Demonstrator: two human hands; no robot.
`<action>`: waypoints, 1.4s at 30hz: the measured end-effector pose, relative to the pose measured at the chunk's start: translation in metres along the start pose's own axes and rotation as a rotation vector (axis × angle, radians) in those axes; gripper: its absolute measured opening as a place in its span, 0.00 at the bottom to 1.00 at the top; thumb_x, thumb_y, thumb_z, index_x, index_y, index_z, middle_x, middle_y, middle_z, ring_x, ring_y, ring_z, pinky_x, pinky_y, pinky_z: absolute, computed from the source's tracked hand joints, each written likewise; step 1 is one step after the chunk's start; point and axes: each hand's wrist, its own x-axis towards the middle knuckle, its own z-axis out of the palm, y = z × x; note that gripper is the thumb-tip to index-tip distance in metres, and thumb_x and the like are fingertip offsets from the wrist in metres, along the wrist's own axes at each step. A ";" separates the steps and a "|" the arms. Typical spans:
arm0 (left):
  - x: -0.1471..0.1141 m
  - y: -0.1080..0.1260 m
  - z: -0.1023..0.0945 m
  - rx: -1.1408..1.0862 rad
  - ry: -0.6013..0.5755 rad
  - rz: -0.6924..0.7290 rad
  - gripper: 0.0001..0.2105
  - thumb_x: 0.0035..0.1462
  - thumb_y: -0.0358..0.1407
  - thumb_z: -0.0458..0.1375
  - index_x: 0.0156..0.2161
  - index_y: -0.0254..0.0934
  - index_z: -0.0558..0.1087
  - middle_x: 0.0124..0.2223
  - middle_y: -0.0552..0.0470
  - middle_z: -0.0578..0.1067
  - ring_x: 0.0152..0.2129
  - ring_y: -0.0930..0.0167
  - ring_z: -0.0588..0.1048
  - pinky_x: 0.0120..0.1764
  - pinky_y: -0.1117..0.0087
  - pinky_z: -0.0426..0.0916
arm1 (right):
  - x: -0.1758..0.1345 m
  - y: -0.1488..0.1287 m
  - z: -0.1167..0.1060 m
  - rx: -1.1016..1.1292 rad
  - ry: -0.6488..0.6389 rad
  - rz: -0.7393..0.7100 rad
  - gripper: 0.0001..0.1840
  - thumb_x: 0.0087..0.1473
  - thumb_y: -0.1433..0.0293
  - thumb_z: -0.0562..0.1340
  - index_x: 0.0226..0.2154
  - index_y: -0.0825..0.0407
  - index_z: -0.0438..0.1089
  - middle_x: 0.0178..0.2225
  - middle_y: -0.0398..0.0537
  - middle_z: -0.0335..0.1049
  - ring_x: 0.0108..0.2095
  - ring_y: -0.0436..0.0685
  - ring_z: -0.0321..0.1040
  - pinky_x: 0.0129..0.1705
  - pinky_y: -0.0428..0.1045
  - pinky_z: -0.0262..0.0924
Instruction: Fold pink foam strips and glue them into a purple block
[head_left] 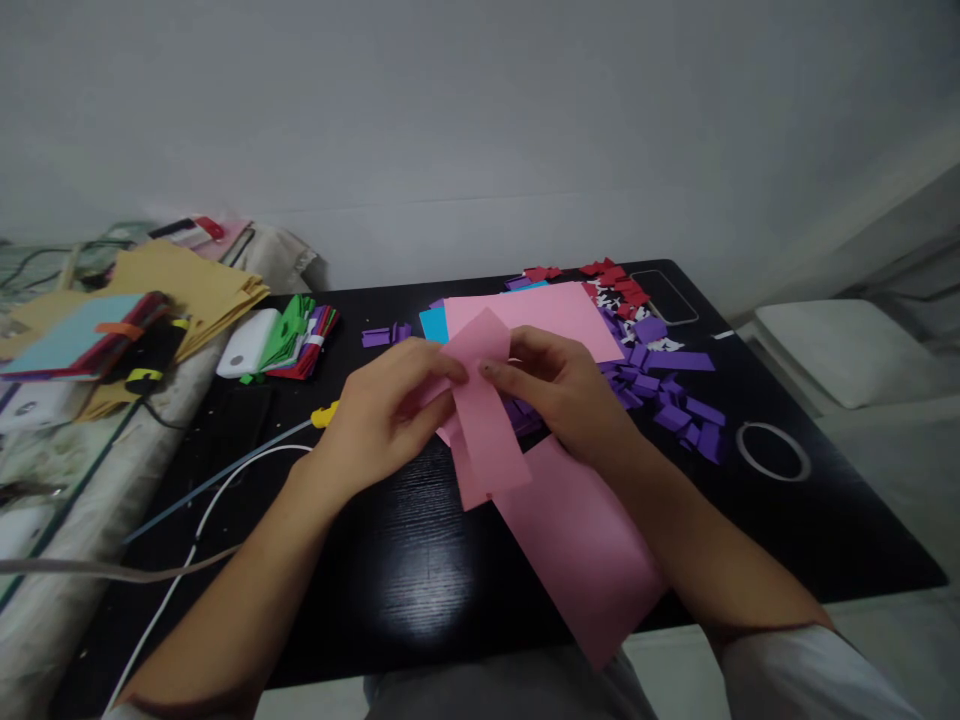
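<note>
Between both hands, above the black table, is a folded strip of pink paper (pixel 486 420). My left hand (pixel 394 405) pinches its left side with thumb and fingers. My right hand (pixel 562 385) grips its right side near the top, the thumb pressed on the paper. The strip's lower end hangs free in two layers, slightly apart. Below my right wrist a larger piece of pink paper (pixel 574 545) reaches past the table's front edge. Behind the hands lies a pink sheet (pixel 555 310) on top of blue paper (pixel 433 324).
Many folded purple paper pieces (pixel 679 410) and red pieces (pixel 626 285) lie at the right. A tape ring (pixel 773 451) rests near the right edge. At left are bundled paper strips (pixel 289 340), a yellow-handled tool (pixel 325 414), a white cable (pixel 217 500) and yellow paper (pixel 184 285).
</note>
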 end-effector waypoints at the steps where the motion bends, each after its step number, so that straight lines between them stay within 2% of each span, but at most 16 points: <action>1: -0.001 0.000 0.001 0.042 0.023 0.029 0.09 0.66 0.28 0.58 0.47 0.41 0.77 0.48 0.48 0.80 0.43 0.67 0.79 0.45 0.66 0.75 | 0.000 -0.001 0.000 0.003 0.012 0.013 0.21 0.50 0.51 0.76 0.35 0.49 0.76 0.37 0.45 0.82 0.38 0.56 0.79 0.46 0.54 0.77; 4: -0.004 -0.003 0.003 0.149 0.076 0.090 0.10 0.66 0.29 0.59 0.49 0.44 0.79 0.56 0.47 0.78 0.51 0.65 0.79 0.51 0.64 0.76 | -0.001 -0.003 0.000 0.050 0.028 0.040 0.20 0.49 0.52 0.77 0.34 0.49 0.77 0.36 0.43 0.81 0.37 0.54 0.77 0.45 0.52 0.76; 7: -0.007 -0.005 0.003 0.172 0.093 0.112 0.10 0.67 0.30 0.60 0.49 0.46 0.80 0.59 0.48 0.76 0.55 0.64 0.77 0.56 0.61 0.75 | -0.001 -0.003 0.001 0.098 0.003 0.061 0.19 0.49 0.54 0.77 0.33 0.49 0.77 0.33 0.41 0.78 0.34 0.52 0.75 0.41 0.49 0.75; 16: -0.007 0.000 0.002 0.172 0.097 0.087 0.08 0.69 0.31 0.59 0.47 0.43 0.80 0.58 0.48 0.80 0.52 0.64 0.81 0.53 0.62 0.78 | 0.000 -0.001 0.001 0.078 0.047 0.135 0.20 0.48 0.54 0.77 0.26 0.52 0.73 0.26 0.39 0.70 0.28 0.49 0.67 0.33 0.48 0.71; 22: -0.007 0.000 0.003 0.104 0.119 0.041 0.08 0.67 0.32 0.59 0.48 0.44 0.79 0.58 0.46 0.81 0.52 0.62 0.82 0.52 0.59 0.78 | 0.001 0.000 0.001 0.121 0.041 0.153 0.20 0.46 0.54 0.78 0.28 0.52 0.76 0.28 0.41 0.73 0.30 0.50 0.72 0.34 0.48 0.73; 27: -0.005 0.003 0.001 0.052 0.122 0.002 0.07 0.64 0.38 0.63 0.47 0.45 0.79 0.56 0.46 0.81 0.51 0.58 0.82 0.52 0.55 0.79 | 0.000 0.001 0.002 0.104 0.006 0.116 0.22 0.47 0.52 0.78 0.26 0.51 0.75 0.29 0.43 0.76 0.32 0.53 0.76 0.39 0.50 0.78; 30: -0.006 0.002 0.001 0.050 0.135 0.010 0.08 0.65 0.36 0.63 0.48 0.46 0.80 0.57 0.47 0.81 0.50 0.60 0.82 0.51 0.57 0.78 | -0.002 0.001 0.003 0.082 -0.008 0.094 0.22 0.48 0.51 0.77 0.28 0.51 0.77 0.30 0.43 0.78 0.34 0.54 0.77 0.41 0.52 0.79; 36: -0.011 -0.007 0.002 0.117 0.129 0.075 0.10 0.67 0.36 0.61 0.51 0.46 0.79 0.59 0.47 0.80 0.52 0.60 0.81 0.53 0.58 0.78 | -0.004 0.001 0.005 0.065 0.032 0.103 0.23 0.48 0.50 0.77 0.24 0.51 0.73 0.28 0.42 0.76 0.32 0.54 0.77 0.42 0.54 0.80; 42: -0.011 -0.006 0.002 0.072 0.127 0.019 0.08 0.68 0.40 0.60 0.48 0.46 0.80 0.58 0.48 0.81 0.51 0.60 0.81 0.52 0.57 0.78 | -0.004 0.002 0.006 0.081 0.053 0.130 0.23 0.46 0.50 0.78 0.24 0.51 0.74 0.27 0.42 0.74 0.34 0.56 0.76 0.43 0.54 0.78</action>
